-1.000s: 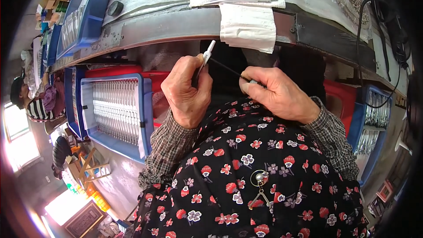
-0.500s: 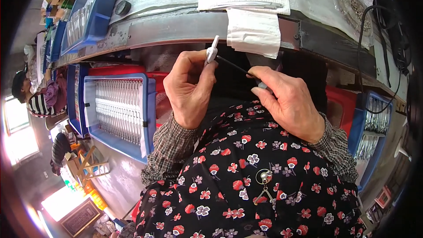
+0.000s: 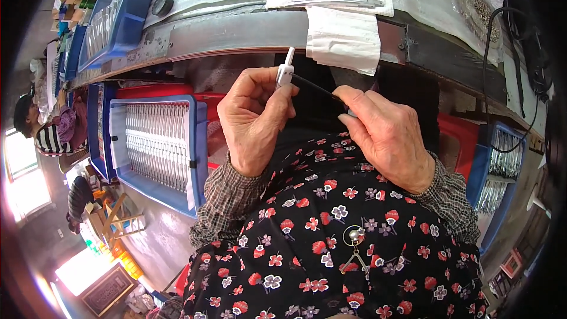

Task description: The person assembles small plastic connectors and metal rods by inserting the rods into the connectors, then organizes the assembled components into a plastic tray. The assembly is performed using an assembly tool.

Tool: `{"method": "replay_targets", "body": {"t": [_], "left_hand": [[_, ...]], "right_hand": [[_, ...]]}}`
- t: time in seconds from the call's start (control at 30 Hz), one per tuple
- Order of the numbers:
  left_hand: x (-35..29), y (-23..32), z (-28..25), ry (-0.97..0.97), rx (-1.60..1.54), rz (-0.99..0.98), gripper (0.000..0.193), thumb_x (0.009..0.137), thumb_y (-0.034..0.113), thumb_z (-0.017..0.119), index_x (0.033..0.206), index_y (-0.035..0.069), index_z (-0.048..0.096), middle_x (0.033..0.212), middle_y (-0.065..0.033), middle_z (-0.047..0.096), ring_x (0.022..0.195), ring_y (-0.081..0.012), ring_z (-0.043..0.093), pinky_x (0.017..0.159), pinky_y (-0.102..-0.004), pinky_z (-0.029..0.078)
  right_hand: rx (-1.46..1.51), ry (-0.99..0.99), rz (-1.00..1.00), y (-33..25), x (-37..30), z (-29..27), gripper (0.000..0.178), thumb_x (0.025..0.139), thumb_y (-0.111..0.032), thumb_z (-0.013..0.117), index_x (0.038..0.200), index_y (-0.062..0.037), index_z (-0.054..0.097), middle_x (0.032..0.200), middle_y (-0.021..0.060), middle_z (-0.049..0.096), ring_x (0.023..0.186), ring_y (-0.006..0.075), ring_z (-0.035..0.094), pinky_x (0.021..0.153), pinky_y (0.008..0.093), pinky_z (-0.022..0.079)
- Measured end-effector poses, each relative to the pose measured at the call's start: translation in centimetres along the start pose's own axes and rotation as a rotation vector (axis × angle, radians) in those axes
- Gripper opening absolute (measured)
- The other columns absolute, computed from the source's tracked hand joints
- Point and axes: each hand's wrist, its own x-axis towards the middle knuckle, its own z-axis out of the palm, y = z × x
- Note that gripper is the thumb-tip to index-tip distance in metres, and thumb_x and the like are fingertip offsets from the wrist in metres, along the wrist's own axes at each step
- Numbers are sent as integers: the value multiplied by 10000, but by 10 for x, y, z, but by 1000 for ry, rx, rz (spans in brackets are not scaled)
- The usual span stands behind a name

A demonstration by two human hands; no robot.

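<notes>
Between the thumb and fingers of my left hand (image 3: 253, 127) is a small pale metal part (image 3: 284, 75), its narrow tip pointing up. My right hand (image 3: 391, 136) is closed around a screwdriver (image 3: 316, 88) with a thin dark shaft; most of its handle is hidden in the palm. The shaft slants up to the left, and its end meets the side of the metal part. Both hands are held in front of the table edge, above my lap and the black floral apron (image 3: 331, 230).
The worktable (image 3: 230, 38) runs across the far side, with white paper (image 3: 342, 38) hanging over its edge. A blue crate (image 3: 159, 192) of rowed metal pieces sits at left, another blue crate (image 3: 499, 195) at right. Black cables (image 3: 487, 59) hang at right. A person (image 3: 56, 130) is at far left.
The metal part has turned slightly in my left fingers, showing more of its face. The screwdriver still meets it, and my right hand has barely moved.
</notes>
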Motion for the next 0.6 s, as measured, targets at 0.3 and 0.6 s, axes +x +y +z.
{"method": "replay_targets", "body": {"t": [0.3,0.6], "left_hand": [[-2,-3,2,32,46,32,159,908,-31,644,1066,-26,637,875,-35,685,659,-40,584,574,-174,448],[-2,-12,2,133,361,270,188,830,-86,690,1006,-25,668,822,-40,639,697,-52,586,628,-198,458]], "right_hand": [[54,-13,30,2,-1,2,341,842,-80,703,1164,-59,591,750,122,567,664,328,620,554,420,492],[50,5,13,9,1,8,303,866,-95,648,1165,-64,612,739,112,551,655,310,611,563,408,490]]}}
